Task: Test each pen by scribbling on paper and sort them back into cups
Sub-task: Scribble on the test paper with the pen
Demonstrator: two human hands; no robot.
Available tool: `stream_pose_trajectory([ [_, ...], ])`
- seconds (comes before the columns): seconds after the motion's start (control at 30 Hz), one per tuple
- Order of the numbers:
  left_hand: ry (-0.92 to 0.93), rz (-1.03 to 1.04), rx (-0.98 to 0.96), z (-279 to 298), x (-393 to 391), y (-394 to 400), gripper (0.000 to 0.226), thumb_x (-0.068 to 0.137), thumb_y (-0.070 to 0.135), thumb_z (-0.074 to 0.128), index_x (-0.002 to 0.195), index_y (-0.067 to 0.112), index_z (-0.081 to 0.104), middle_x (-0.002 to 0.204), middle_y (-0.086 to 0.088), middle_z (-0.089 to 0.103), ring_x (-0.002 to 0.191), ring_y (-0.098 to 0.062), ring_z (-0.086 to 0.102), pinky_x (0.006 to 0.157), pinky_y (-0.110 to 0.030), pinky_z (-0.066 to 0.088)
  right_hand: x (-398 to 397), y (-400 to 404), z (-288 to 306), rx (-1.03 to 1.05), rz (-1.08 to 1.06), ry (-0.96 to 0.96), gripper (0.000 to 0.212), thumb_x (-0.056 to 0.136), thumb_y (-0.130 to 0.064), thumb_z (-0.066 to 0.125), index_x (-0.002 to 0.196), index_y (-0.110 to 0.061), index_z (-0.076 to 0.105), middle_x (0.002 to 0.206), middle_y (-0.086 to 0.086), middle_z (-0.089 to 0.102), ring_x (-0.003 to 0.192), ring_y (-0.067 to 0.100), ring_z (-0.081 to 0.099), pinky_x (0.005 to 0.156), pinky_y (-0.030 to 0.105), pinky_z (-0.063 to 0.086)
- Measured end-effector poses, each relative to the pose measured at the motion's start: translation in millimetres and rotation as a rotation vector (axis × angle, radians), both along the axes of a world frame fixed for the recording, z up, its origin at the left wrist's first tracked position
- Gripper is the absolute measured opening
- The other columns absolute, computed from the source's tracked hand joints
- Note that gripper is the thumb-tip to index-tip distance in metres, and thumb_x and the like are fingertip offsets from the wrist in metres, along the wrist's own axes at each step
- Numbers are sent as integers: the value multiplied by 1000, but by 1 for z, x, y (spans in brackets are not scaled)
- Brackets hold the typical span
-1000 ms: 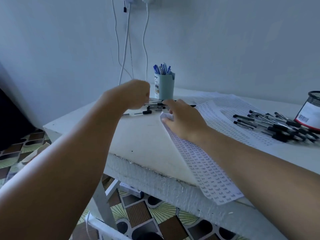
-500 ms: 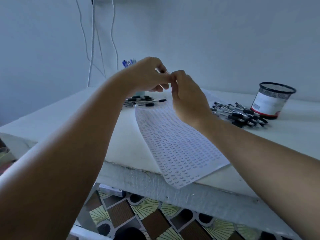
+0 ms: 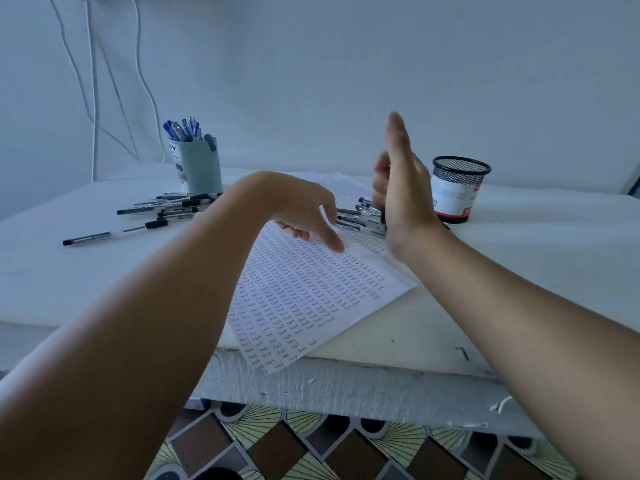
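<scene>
- Left of both hands, loose pens [image 3: 162,209] lay beside a grey cup [image 3: 199,164] of blue pens.
- The left hand [image 3: 298,209] hung relaxed, empty, over the paper [image 3: 304,299].
- The right hand [image 3: 401,188] stood edge-up; its grasp could not be told.
- Behind it lay more pens [image 3: 356,216] and a mesh cup [image 3: 457,188].

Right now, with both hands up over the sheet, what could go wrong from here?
The paper overhangs the table edge, so a forearm brushing it might drag it off. The right hand is raised next to the black pens and the mesh cup; a quick sweep could scatter pens or tip the cup. The left hand hovers over the paper, holding nothing.
</scene>
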State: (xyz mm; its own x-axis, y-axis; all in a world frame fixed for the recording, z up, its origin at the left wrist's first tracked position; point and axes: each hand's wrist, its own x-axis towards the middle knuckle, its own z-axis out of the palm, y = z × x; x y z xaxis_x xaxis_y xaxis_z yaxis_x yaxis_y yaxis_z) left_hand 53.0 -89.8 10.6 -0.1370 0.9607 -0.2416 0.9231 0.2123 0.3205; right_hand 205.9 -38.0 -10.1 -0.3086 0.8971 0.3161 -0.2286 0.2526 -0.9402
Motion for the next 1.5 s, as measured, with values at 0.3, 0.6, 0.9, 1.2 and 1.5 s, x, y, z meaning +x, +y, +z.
stream_pose_trajectory([
  [0.3, 78, 24, -98, -1, 1, 15, 91, 57, 57, 94, 131, 26, 51, 109, -6, 74, 86, -14, 69, 76, -25, 56, 29, 20, -32, -382, 85, 4, 77, 103, -70, 31, 90, -10, 78, 55, 1, 52, 50, 14, 49, 87, 38, 52],
  [0.6, -78, 76, 32, -2, -4, 32, 38, 87, 16, 80, 115, 1, 60, 80, -9, 54, 60, -15, 43, 53, -22, 38, 49, 17, -42, -1, 220, -305, 10, 97, -20, 73, 93, -14, 67, 75, 3, 71, 75, 15, 69, 88, 34, 59],
  [0.9, -246, 7, 44, -29, -17, 34, 37, 81, 33, 85, 100, 12, 61, 77, -8, 62, 71, -21, 49, 70, -38, 41, 41, 20, -51, 169, 224, -497, 12, 100, -22, 68, 98, -11, 69, 87, 8, 78, 87, 29, 74, 92, 48, 61],
  [1.2, -266, 8, 77, -34, -17, 33, 38, 78, 42, 86, 89, 16, 61, 70, -1, 62, 69, -18, 50, 69, -34, 44, 40, 25, -55, 226, 183, -588, 13, 101, -34, 66, 92, -25, 63, 77, -8, 74, 76, 12, 67, 94, 55, 55],
  [1.5, -249, 9, 94, -36, -16, 34, 38, 77, 41, 87, 89, 16, 61, 72, -1, 63, 69, -17, 52, 69, -32, 45, 41, 22, -52, 280, 170, -665, 18, 103, -36, 62, 88, -27, 61, 76, -12, 72, 69, 7, 59, 77, 37, 50],
])
